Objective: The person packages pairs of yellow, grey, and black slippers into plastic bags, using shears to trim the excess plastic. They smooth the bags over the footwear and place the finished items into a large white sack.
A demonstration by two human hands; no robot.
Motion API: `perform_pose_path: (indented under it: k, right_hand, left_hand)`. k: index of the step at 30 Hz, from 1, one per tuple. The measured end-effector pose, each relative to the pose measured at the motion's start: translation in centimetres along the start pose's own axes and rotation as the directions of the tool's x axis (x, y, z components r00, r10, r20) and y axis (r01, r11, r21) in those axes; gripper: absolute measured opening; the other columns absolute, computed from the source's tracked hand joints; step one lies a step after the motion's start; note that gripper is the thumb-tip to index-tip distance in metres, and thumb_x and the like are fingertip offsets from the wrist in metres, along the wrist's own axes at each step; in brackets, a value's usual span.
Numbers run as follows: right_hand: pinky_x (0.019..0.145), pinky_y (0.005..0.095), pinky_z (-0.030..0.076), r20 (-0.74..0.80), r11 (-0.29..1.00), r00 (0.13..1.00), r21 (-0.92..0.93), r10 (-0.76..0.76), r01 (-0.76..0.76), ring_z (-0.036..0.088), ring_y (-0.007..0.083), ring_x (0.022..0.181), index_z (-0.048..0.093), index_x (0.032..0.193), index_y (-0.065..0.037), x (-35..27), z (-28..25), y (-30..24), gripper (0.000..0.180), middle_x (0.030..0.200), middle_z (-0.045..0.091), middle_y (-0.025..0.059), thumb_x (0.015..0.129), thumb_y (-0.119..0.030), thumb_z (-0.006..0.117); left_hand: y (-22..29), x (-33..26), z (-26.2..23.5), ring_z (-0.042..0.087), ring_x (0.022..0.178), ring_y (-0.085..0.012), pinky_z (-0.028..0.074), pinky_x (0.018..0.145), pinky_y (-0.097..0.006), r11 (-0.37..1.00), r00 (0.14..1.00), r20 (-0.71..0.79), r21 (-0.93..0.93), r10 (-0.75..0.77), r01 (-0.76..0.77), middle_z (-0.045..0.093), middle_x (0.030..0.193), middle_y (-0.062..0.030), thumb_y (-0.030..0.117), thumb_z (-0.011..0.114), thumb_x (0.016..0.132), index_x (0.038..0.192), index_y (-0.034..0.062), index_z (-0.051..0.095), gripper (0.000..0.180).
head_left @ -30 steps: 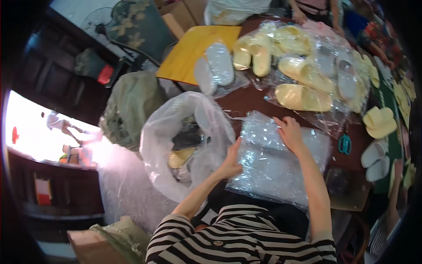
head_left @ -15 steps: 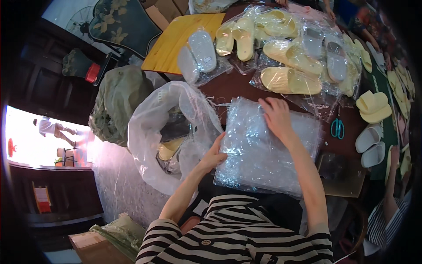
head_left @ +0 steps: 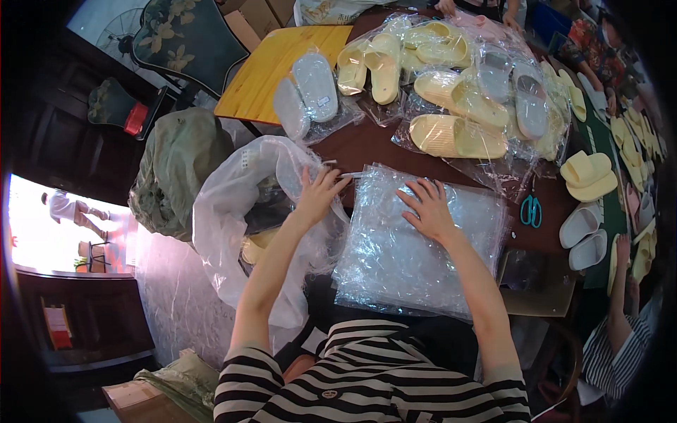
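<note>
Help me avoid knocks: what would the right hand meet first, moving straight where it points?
Beyond the clear plastic stack under it, the right hand would probably meet wrapped yellow slippers first; depth is unclear.

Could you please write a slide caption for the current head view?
Right hand on plastic sheets, left hand by a white sack; wrapped slippers and teal scissors lie on the brown table.
</note>
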State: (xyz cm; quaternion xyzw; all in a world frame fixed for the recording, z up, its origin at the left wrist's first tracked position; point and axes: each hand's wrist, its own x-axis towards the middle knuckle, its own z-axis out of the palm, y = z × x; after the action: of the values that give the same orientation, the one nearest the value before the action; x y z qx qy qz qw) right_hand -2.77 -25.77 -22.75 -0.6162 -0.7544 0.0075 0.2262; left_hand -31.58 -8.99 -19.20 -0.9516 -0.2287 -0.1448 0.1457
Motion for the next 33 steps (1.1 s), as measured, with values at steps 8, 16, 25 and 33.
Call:
perform_pose_path:
  k: [8, 16, 25, 33]
  right_hand:
    - [0.113, 0.0571, 0.023, 0.014, 1.0, 1.0, -0.016, 0.004, -0.004, 0.038, 0.0298, 0.133, 0.054, 0.138, -0.026, 0.1, 0.0, 0.2, 0.053, 0.141, 0.048, 0.0048, 0.088, -0.037, 0.065]
    - [0.114, 0.0576, 0.021, 0.049, 0.999, 0.999, -0.03, 0.015, -0.014, 0.036, 0.03, 0.135, 0.053, 0.139, -0.025, 0.0, 0.3, -0.1, 0.052, 0.141, 0.047, 0.0051, 0.089, -0.038, 0.063]
    - [0.114, 0.0576, 0.021, 0.053, 0.999, 0.998, -0.028, 0.019, -0.018, 0.036, 0.0295, 0.135, 0.051, 0.14, -0.026, 0.6, 0.3, -0.1, 0.054, 0.142, 0.047, 0.0046, 0.089, -0.037, 0.063]
    - [0.113, 0.0587, 0.022, 0.068, 1.0, 0.997, -0.014, 0.023, -0.022, 0.036, 0.0312, 0.135, 0.051, 0.141, -0.026, 0.6, -0.1, 0.0, 0.056, 0.142, 0.047, 0.0059, 0.087, -0.038, 0.064]
  left_hand:
    - [-7.2, -6.0, 0.7, 0.057, 0.105, -0.018, 0.039, 0.093, -0.042, 0.978, 0.698, 0.713, 0.184, -0.061, -0.103, 0.067, 0.101, -0.0013, 0.019, 0.059, 0.084, 0.101, 0.0164, 0.073, 0.022]
    - [-6.5, -5.9, 6.2, 0.067, 0.103, -0.0322, 0.045, 0.094, -0.047, 0.87, 0.536, 0.731, 0.159, -0.422, 0.467, 0.072, 0.103, -0.0117, 0.025, 0.064, 0.085, 0.122, 0.0062, 0.061, 0.041]
    - [-13.6, -4.3, 2.8, 0.061, 0.104, -0.0426, 0.049, 0.092, -0.046, 0.675, 0.689, 0.67, -0.375, -0.276, 0.635, 0.065, 0.11, -0.0239, 0.022, 0.07, 0.081, 0.123, -0.0011, 0.054, 0.05]
    - [-7.0, 10.7, 3.2, 0.032, 0.141, -0.0415, 0.035, 0.106, -0.063, 0.874, 0.873, 0.035, 0.016, -0.487, 0.486, 0.036, 0.154, -0.0132, 0.03, 0.078, 0.075, 0.147, 0.0223, 0.043, 0.08]
